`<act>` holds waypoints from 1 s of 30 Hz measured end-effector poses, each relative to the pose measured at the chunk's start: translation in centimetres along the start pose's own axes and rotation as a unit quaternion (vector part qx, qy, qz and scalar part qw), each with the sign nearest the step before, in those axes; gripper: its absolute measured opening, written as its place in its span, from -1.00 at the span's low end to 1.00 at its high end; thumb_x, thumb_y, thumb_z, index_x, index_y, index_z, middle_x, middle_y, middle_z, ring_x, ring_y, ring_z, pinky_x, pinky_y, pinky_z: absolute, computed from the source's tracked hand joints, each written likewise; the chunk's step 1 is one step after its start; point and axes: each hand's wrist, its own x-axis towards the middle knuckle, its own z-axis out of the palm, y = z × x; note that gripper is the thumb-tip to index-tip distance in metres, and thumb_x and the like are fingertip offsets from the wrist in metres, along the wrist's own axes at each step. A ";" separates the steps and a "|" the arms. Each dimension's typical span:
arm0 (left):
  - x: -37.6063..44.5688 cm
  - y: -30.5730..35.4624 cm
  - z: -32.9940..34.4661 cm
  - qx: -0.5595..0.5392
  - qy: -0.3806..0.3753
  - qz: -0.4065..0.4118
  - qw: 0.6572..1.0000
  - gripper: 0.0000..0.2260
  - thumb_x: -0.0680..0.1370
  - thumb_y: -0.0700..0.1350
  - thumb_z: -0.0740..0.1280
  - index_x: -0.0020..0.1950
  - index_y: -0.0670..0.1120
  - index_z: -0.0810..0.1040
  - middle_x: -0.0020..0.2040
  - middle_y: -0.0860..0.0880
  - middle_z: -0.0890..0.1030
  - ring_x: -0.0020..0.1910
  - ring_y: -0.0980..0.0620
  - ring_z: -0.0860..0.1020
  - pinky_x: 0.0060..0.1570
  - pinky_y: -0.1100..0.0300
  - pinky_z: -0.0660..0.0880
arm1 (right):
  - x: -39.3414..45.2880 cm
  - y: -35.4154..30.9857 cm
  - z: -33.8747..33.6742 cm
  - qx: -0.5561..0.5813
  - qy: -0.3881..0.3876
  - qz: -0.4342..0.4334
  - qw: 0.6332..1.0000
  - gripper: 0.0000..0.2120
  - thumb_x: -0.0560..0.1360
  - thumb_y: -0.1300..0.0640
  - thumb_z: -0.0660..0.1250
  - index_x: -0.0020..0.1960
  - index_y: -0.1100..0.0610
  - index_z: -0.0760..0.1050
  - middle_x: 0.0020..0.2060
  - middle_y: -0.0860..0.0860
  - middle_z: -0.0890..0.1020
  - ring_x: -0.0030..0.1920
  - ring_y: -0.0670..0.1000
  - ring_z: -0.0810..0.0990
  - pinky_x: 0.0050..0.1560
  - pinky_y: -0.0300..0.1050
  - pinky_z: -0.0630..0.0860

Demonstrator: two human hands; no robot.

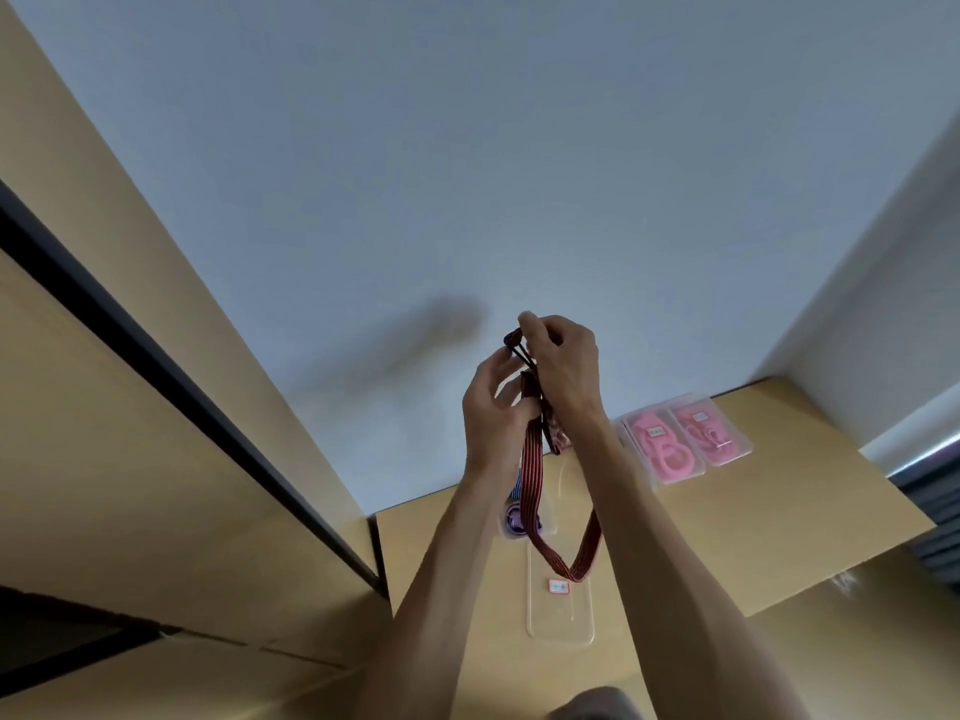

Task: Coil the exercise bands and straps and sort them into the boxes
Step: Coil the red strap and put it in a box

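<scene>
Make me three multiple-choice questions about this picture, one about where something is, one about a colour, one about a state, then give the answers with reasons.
1. Where are the two boxes with pink bands inside?
A. On the desk to the right of the person's arms
B. On the floor at the left
C. In the person's left hand

2. What colour is the strap the person holds up?
A. Bright green
B. Dark red with stripes
C. Plain white

3. How is the strap right now?
A. Coiled inside a box
B. Lying flat on the desk
C. Hanging in a long loop from both hands

Answers: 1 A, the pink boxes sit on the desk at the right. 2 B, the strap is dark red and striped. 3 C, the left hand and right hand grip its top while the loop dangles above a clear box.
</scene>
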 end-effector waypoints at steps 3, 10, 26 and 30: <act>-0.2 -0.6 0.8 0.173 0.057 0.018 0.983 -0.79 0.52 -0.26 0.43 0.07 0.01 0.64 -0.08 0.20 0.70 -0.04 0.22 0.68 -0.18 0.42 0.53 | 0.3 -0.3 -1.3 0.015 0.004 -0.005 1.000 -0.77 0.56 -0.01 0.32 -0.21 0.07 0.59 -0.40 -0.17 0.64 -0.38 -0.18 0.53 -0.32 -0.32 0.44; -0.6 1.0 2.0 0.361 0.073 0.086 0.926 -0.88 0.48 -0.26 0.37 -0.11 -0.06 0.66 -0.22 0.08 0.69 -0.21 0.09 0.65 -0.18 0.17 0.56 | 1.6 1.3 -5.7 -0.003 -0.130 0.035 0.991 -0.93 0.40 0.26 0.41 -0.13 0.18 0.63 -0.27 0.07 0.69 -0.23 0.01 0.65 -0.16 -0.09 0.56; -0.7 5.5 5.3 -0.013 0.162 -0.012 0.987 -0.72 0.48 -0.37 0.20 0.03 -0.14 0.64 -0.21 -0.08 0.58 -0.37 -0.07 0.66 -0.30 0.18 0.55 | 2.8 2.8 -9.9 0.216 -0.181 0.135 0.950 -0.66 0.37 0.36 0.22 0.10 0.26 0.59 -0.29 0.06 0.49 -0.36 0.07 0.51 -0.11 -0.03 0.62; -1.0 5.3 5.3 -0.086 0.134 -0.018 0.987 -0.82 0.45 -0.36 0.22 -0.07 -0.20 0.58 -0.26 -0.10 0.54 -0.32 -0.09 0.66 -0.22 0.10 0.63 | 2.6 3.0 -10.1 0.252 -0.171 0.145 0.941 -0.81 0.52 0.11 0.42 -0.15 0.24 0.55 -0.31 0.10 0.56 -0.41 0.04 0.50 -0.21 -0.08 0.54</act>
